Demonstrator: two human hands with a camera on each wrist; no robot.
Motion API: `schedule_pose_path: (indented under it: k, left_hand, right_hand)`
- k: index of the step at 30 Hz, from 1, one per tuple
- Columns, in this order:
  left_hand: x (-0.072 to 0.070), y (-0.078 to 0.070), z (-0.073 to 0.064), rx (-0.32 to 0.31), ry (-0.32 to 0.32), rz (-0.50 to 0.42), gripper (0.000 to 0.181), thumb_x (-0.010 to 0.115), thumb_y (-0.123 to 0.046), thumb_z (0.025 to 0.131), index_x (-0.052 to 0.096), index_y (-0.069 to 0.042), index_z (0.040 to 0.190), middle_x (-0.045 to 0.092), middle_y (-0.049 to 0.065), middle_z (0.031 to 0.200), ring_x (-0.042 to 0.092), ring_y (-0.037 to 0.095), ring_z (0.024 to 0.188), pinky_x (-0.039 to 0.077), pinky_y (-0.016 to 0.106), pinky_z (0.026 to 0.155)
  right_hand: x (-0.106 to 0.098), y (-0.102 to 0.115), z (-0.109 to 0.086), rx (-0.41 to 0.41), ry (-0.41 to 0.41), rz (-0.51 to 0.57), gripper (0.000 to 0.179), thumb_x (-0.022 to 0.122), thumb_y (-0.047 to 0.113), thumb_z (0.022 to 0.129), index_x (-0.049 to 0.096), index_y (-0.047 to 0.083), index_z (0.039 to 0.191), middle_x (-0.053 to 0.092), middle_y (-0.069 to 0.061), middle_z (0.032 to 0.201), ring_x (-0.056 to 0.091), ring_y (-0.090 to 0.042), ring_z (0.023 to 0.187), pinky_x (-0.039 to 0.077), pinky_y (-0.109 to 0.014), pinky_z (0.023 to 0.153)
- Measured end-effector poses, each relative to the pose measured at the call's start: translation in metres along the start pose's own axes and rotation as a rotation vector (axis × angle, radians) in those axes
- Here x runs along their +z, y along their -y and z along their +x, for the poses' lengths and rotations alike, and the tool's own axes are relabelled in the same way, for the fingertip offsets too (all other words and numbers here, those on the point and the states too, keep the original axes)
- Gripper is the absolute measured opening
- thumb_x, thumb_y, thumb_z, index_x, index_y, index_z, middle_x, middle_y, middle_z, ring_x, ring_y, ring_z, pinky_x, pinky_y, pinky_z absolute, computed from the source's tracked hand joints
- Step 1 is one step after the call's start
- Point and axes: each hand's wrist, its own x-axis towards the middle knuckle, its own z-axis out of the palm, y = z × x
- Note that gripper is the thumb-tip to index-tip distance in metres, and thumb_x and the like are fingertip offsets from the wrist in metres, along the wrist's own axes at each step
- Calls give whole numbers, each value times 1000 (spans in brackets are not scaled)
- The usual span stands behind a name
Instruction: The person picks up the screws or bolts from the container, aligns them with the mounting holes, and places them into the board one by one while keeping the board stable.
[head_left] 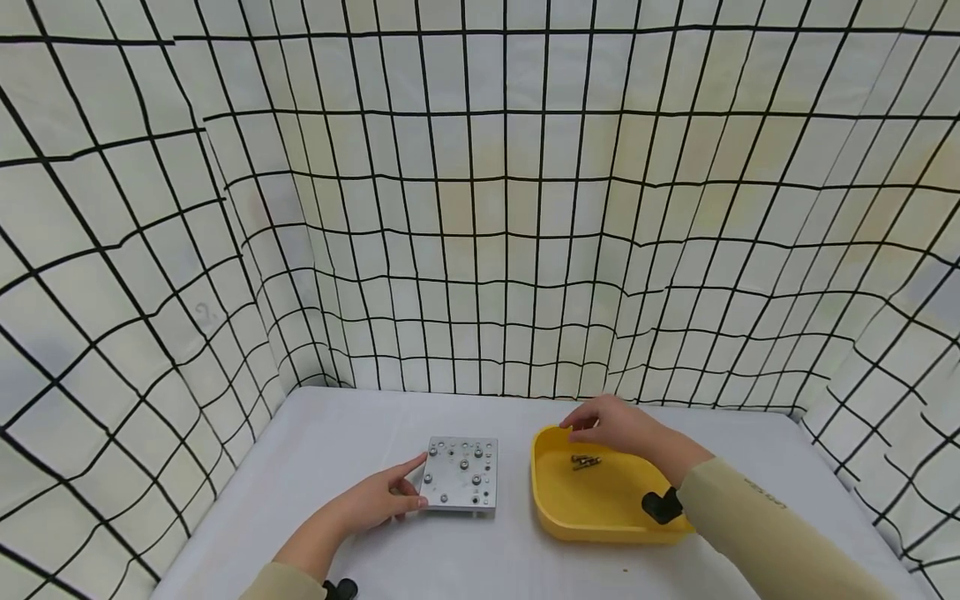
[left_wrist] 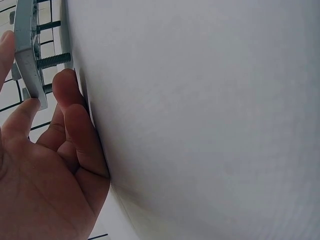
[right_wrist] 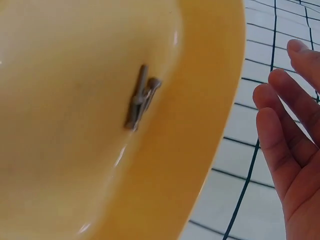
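My left hand (head_left: pixel 378 500) holds the left edge of a square metal plate (head_left: pixel 452 476), with thumb and index fingertips at its side. Bolt heads and holes dot the plate's top. From the left wrist view, threaded bolts (left_wrist: pixel 54 61) stick out of its underside, and the other fingers (left_wrist: pixel 82 135) curl in beside them, close to the table. Over the far rim of a yellow bin (head_left: pixel 600 533) hovers my right hand (head_left: pixel 618 425), its fingers loosely bent and nothing seen between them. Several bolts (right_wrist: pixel 141 97) lie together on the bin floor, apart from that hand.
A white-covered table (head_left: pixel 337 425) carries the plate and bin side by side. White walls with a black grid (head_left: pixel 480 208) enclose the back and sides. A tiny dark speck (head_left: pixel 626 571) lies in front of the bin.
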Motion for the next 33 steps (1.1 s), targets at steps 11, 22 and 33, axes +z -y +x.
schedule_pose_path:
  k: [11, 22, 33]
  left_hand:
    - [-1, 2, -3, -2, 5, -12, 83, 77, -38, 86, 36, -17, 155, 61, 1, 94, 57, 18, 75, 45, 34, 68]
    - [-2, 1, -4, 1, -3, -13, 82, 77, -38, 86, 36, -17, 155, 61, 1, 94, 57, 18, 75, 45, 34, 67]
    - [-2, -2, -5, 10, -2, -12, 82, 77, -37, 86, 36, -18, 155, 61, 2, 94, 56, 19, 75, 44, 34, 67]
  right_hand:
    - [-4, -31, -23, -7, 16, -8, 24, 74, 25, 90, 76, 14, 112, 70, 2, 106, 60, -11, 86, 53, -29, 77]
    - [3, -36, -14, 21, 97, -143, 16, 76, 17, 89, 77, 15, 105, 64, 12, 85, 55, -12, 77, 49, -29, 70]
    - [12, -42, -6, -19, 129, -284, 10, 75, 14, 88, 76, 15, 98, 61, 11, 82, 52, -10, 75, 47, -33, 74]
